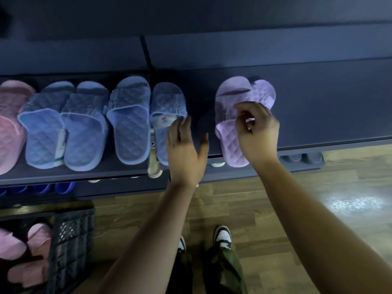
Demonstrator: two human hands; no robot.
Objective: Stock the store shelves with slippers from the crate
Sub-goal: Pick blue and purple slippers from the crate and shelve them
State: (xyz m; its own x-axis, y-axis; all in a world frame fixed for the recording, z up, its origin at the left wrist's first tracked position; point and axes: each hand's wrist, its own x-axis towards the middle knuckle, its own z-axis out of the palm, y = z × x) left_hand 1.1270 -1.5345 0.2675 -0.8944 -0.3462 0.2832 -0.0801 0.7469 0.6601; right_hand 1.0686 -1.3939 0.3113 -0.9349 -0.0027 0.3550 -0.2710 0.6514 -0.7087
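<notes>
- The lilac slippers (231,143) lie overlapped on the dark shelf (328,107), apart from the blue row.
- The right hand (257,132) curls over their straps; I cannot tell whether its grip has closed on one.
- The left hand (186,149) is flat, its grip wide, fingertips by the nearest blue slipper (167,102).
- They look like light, soft, quilted foam, probably best taken by the strap or the sole's edge.

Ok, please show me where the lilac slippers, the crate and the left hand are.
lilac slippers (232,149): head view, quilted heel of the left slipper of the pair.
crate (72,240): head view, its dark mesh side wall.
left hand (186,153): head view, back of the hand.
</notes>
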